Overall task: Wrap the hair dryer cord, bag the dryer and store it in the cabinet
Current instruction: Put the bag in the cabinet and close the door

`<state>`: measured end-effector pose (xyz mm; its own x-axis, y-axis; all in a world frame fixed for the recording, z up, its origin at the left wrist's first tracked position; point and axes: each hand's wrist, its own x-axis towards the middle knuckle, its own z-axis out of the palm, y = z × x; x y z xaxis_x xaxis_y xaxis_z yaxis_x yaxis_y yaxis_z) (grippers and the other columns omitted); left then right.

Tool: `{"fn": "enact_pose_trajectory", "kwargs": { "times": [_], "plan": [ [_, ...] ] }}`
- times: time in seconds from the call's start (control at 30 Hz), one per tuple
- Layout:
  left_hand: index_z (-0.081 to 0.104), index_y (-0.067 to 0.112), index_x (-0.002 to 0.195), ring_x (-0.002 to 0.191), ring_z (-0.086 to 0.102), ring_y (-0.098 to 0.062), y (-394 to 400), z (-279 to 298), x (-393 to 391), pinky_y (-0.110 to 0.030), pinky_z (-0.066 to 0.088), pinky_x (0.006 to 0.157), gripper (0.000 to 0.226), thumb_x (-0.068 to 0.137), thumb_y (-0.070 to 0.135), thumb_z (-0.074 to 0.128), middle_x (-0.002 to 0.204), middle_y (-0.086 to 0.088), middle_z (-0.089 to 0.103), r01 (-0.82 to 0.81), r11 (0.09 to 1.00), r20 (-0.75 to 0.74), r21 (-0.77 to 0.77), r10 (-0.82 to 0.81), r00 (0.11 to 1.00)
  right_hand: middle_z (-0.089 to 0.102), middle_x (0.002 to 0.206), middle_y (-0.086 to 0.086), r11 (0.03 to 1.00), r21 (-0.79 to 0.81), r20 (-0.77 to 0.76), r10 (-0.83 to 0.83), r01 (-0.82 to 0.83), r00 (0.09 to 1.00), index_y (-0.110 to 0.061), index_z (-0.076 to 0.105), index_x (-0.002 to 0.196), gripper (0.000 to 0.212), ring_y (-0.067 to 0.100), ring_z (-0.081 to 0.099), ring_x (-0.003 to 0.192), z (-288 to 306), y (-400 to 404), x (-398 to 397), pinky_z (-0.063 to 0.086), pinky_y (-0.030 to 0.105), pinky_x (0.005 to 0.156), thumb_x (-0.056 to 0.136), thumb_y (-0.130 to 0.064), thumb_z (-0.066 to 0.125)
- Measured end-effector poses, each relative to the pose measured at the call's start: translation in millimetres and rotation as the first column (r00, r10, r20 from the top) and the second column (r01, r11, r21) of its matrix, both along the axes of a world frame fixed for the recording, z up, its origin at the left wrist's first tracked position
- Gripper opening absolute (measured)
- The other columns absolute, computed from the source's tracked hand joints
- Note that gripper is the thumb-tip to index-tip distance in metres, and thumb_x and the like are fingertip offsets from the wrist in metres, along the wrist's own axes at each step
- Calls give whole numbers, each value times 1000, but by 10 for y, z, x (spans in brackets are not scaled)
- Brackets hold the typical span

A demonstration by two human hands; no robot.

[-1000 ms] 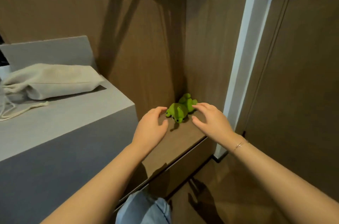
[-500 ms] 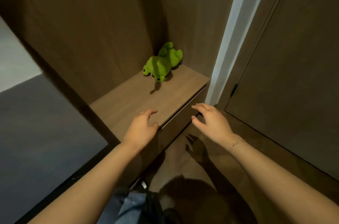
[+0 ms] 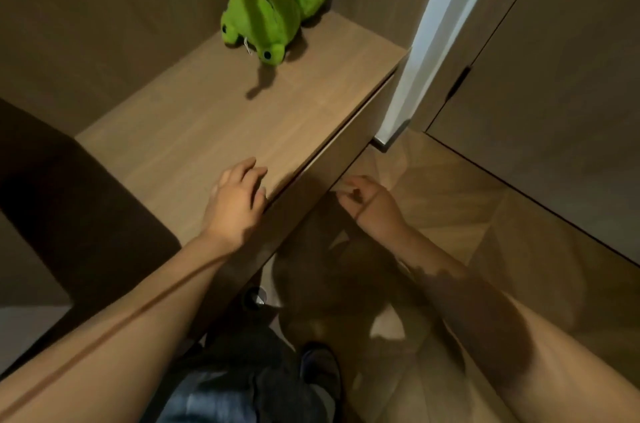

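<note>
Head view, looking steeply down at a low wooden cabinet (image 3: pixel 214 132) set in a wood-panelled alcove.

Left hand (image 3: pixel 235 204): palm down on the cabinet top near its front edge, fingers (image 3: pixel 247 170) loosely spread and slightly curled, thumb at the edge. Grasping nothing — released, resting flat on the wood.

Right hand (image 3: pixel 370 204): lower, in front of the cabinet's front panel (image 3: pixel 346 159), in shadow. Fingers curl in toward the panel just under the top edge. Whether the fingertips touch the panel or hook behind its lip cannot be told; the hand is partly closed, with no object seen in it.

Cabinet front appears closed, a thin dark gap running under the top board.

Green plush frog (image 3: pixel 273 10): lies at the back corner of the cabinet top, against the wall panels, head toward the camera, well apart from both hands.

Hair dryer, cord and bag — none in view; their location cannot be told from this view.

Right of the cabinet: a white vertical frame strip (image 3: pixel 433 24), then a brown door panel (image 3: pixel 554 93). Wood floor (image 3: pixel 467 215) below, patched with shadow. Bottom centre: jeans (image 3: pixel 221 398) and a dark shoe (image 3: pixel 320 367) of the person. A dark block (image 3: pixel 69 208) stands to the cabinet's left.
</note>
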<state>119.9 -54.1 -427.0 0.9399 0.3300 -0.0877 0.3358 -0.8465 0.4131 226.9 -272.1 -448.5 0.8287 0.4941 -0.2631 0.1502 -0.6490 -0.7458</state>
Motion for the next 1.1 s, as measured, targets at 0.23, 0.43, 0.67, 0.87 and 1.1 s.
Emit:
{"fn": "enact_pose_trajectory", "kwargs": {
  "times": [0.23,0.43,0.67,0.87,1.1],
  "plan": [
    [59,13,133,132,45,-31,131,-241,-59,-45,32,109,38,98,19,46,144,-9,53,28,998,174,51,-36,984,63,99,8,966,73,-440,-191,247,877,-14,56,120,43,20,63,68,-517,617,124,47,22,37,89,-44,61],
    [57,14,135,135,43,-28,138,-206,-64,-44,30,113,48,93,36,49,145,-7,52,48,998,205,27,-52,977,59,121,23,878,157,-708,-220,453,672,-18,37,129,66,30,64,67,-661,887,127,51,29,39,80,-43,74],
    [60,16,132,135,42,-25,149,-242,-37,-37,27,111,51,90,44,60,146,-4,52,46,998,231,30,-52,971,64,109,14,785,222,-679,-301,578,670,-7,44,135,60,23,67,72,-745,766,23,57,30,53,86,-30,70],
    [61,15,131,133,45,-29,171,-272,-32,-43,30,110,50,87,37,67,145,-6,53,52,997,241,62,-65,968,65,120,14,799,176,-631,-356,574,689,-14,56,127,61,32,63,108,-889,298,-326,49,53,98,80,-52,61],
    [61,15,131,133,45,-29,165,-283,-48,-46,32,110,50,87,37,68,145,-7,53,49,997,257,65,-65,964,65,103,15,725,214,-606,-428,655,671,-13,59,104,29,34,66,96,-848,-59,-750,58,47,80,104,-27,33]
  ]
}}
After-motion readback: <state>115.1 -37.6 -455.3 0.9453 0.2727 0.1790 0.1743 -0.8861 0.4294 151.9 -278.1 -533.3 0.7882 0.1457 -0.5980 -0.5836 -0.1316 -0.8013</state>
